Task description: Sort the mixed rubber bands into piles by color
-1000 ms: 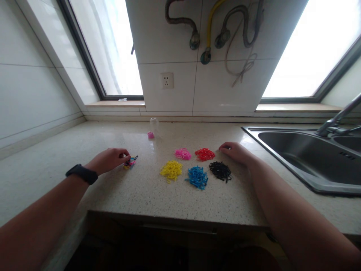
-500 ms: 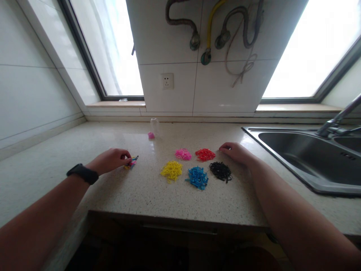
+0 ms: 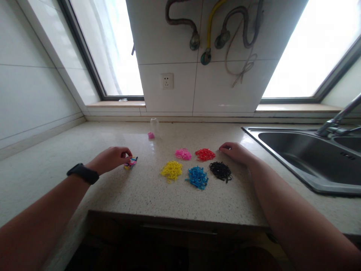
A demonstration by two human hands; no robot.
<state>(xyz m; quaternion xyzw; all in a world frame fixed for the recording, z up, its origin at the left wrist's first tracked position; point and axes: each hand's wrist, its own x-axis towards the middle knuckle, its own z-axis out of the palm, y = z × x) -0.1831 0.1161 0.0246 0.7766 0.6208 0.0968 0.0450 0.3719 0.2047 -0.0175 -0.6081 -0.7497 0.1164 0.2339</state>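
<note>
At the left of the counter, my left hand (image 3: 119, 156) is closed in a pinch on a small mixed heap of coloured rubber bands (image 3: 130, 162), with yellow, pink, blue and black ones showing. My right hand (image 3: 230, 148) rests on the counter with its fingers curled together, just right of a pile of red bands (image 3: 205, 154). Whatever its fingertips hold, if anything, is hidden. Single-colour piles lie between my hands: pink bands (image 3: 183, 154), yellow bands (image 3: 172, 170), blue bands (image 3: 197, 178) and black bands (image 3: 220, 171).
A clear plastic bottle (image 3: 154, 126) stands near the back wall, a pink cap (image 3: 151, 135) in front of it. A steel sink (image 3: 299, 158) with a tap (image 3: 334, 122) is set in at the right. The counter's front edge (image 3: 180, 218) runs below the piles.
My left hand has shifted very slightly up at the mixed heap, and the bands under its fingertips lie a little differently. My right hand has stayed still.
</note>
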